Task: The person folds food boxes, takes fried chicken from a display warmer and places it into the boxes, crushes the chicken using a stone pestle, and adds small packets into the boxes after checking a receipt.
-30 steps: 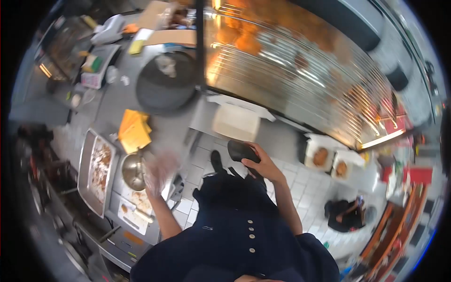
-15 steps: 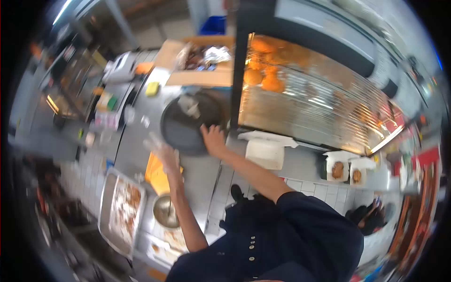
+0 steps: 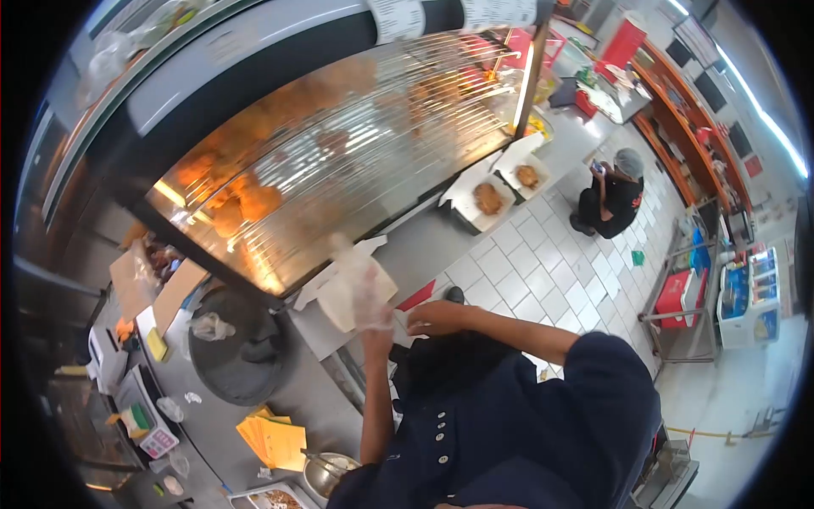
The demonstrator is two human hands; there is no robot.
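Note:
My left hand [image 3: 366,297], in a loose clear plastic glove, is raised over an open white takeaway box [image 3: 339,310] below the heated display cabinet. Its fingers look stretched out but are blurred, with nothing visible in them. My bare right hand [image 3: 437,319] is just right of the left wrist, near the glove's cuff. Its fingers are loosely bent and nothing shows in them. I cannot tell whether it touches the glove. The large dark round tub [image 3: 225,360] on the steel counter, with crumpled clear plastic [image 3: 212,327] on it, is apart from both hands.
Two open boxes with fried food [image 3: 487,198] stand along the ledge under the display cabinet [image 3: 322,153]. Yellow-orange packets [image 3: 275,439], a metal bowl [image 3: 329,475] and a food tray [image 3: 271,499] are at lower left. A person [image 3: 617,195] crouches on the tiled floor.
My view has turned to the right. My right hand has left the dark tub, and my gloved left hand has moved from near the packets to above the white box.

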